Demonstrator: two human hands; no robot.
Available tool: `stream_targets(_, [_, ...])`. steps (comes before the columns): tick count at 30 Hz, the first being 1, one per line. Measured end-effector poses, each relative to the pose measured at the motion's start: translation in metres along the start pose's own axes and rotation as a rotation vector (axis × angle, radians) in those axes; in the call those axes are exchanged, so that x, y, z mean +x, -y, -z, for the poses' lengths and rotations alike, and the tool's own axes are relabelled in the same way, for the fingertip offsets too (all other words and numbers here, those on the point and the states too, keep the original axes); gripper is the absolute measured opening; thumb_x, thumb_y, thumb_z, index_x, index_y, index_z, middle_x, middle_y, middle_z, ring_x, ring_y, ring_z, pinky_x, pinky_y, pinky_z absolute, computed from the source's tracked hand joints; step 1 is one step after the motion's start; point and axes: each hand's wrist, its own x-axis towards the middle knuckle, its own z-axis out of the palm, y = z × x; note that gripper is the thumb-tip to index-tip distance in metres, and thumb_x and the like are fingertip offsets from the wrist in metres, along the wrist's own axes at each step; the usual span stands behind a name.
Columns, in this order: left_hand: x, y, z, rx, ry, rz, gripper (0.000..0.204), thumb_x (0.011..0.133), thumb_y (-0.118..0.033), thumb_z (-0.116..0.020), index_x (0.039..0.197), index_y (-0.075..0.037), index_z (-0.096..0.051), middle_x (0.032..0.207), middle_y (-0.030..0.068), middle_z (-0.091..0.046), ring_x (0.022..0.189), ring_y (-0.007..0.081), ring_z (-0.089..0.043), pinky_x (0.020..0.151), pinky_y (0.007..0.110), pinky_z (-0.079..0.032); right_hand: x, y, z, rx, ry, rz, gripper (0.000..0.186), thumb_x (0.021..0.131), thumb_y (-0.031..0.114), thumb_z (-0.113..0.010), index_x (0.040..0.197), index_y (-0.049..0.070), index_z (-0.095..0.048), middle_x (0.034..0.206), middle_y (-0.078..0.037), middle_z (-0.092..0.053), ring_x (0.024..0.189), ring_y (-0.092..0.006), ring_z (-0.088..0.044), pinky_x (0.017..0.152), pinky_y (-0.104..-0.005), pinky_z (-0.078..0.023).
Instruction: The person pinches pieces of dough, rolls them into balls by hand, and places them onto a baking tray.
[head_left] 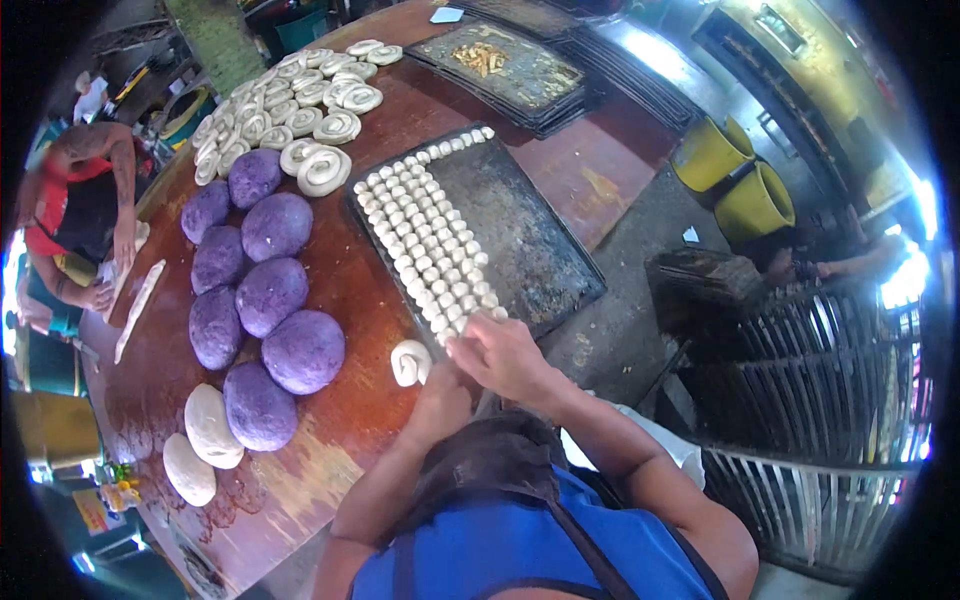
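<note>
My right hand is over the lower end of rows of small dough balls on a dark metal tray, fingers bent together at the last balls; what it holds is too small to make out. My left hand is just below it at the tray's near edge, fingers curled and partly hidden. A loose white dough coil lies beside my hands on the wooden table. To the left are several purple dough mounds and pale ones; coiled white dough is piled beyond.
A co-worker at the left handles long dough strips. Stacked baking trays sit at the back. Yellow buckets, a dark stack and metal racks stand to the right, beyond the table's edge.
</note>
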Motion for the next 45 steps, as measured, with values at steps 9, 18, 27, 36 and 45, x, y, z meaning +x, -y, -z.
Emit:
stream_targets(9, [0.027, 0.005, -0.001, -0.166, 0.0, -0.005, 0.022, 0.096, -0.014, -0.038, 0.098, -0.003, -0.057, 0.067, 0.0015, -0.052, 0.052, 0.0095, -0.042, 0.049, 0.023, -0.035, 0.049, -0.173, -0.044, 0.229, 0.023, -0.153, 0.015, 0.084, 0.014, -0.069, 0.084, 0.001, -0.06, 0.072, -0.009, -0.063, 0.071, -0.0235, -0.063, 0.062, -0.0336, -0.049])
stream_targets(18, [0.034, 0.033, 0.017, 0.214, -0.293, -0.091, 0.051, 0.093, 0.0, -0.049, 0.142, -0.005, -0.033, 0.135, 0.013, -0.048, 0.099, 0.0189, -0.058, 0.085, 0.034, -0.049, 0.036, -0.073, 0.016, 0.23, 0.108, -0.122, 0.041, 0.08, 0.021, -0.071, 0.114, 0.003, -0.056, 0.105, -0.019, -0.06, 0.097, -0.0342, -0.063, 0.078, -0.0428, -0.051])
stream_targets(27, [-0.008, 0.067, 0.008, -0.327, 0.003, 0.192, 0.031, 0.1, -0.026, -0.047, 0.12, -0.002, -0.053, 0.097, 0.0059, -0.062, 0.083, 0.0158, -0.057, 0.07, 0.03, -0.046, -0.032, 0.015, 0.0, 0.221, 0.001, -0.037, 0.034, 0.082, 0.012, -0.067, 0.114, 0.002, -0.06, 0.104, -0.017, -0.063, 0.094, -0.033, -0.063, 0.08, -0.0409, -0.051])
stream_targets(36, [0.005, -0.008, -0.002, -0.002, 0.165, 0.273, 0.022, 0.087, 0.001, -0.046, 0.107, 0.0, -0.055, 0.095, 0.0075, -0.06, 0.09, 0.0128, -0.055, 0.076, 0.025, -0.045, -0.004, -0.018, 0.018, 0.301, 0.065, -0.025, 0.02, 0.085, 0.022, -0.067, 0.082, 0.003, -0.063, 0.071, -0.014, -0.061, 0.064, -0.0285, -0.063, 0.057, -0.0351, -0.05])
stream_targets(45, [0.011, 0.0, -0.022, 0.023, -0.041, 0.289, 0.029, 0.098, -0.03, -0.048, 0.098, -0.003, -0.059, 0.075, 0.0007, -0.055, 0.062, 0.0104, -0.052, 0.056, 0.025, -0.043, 0.034, -0.16, -0.024, 0.301, -0.008, -0.051, 0.019, 0.082, 0.017, -0.07, 0.089, 0.001, -0.062, 0.074, -0.012, -0.06, 0.066, -0.0255, -0.06, 0.059, -0.0362, -0.047])
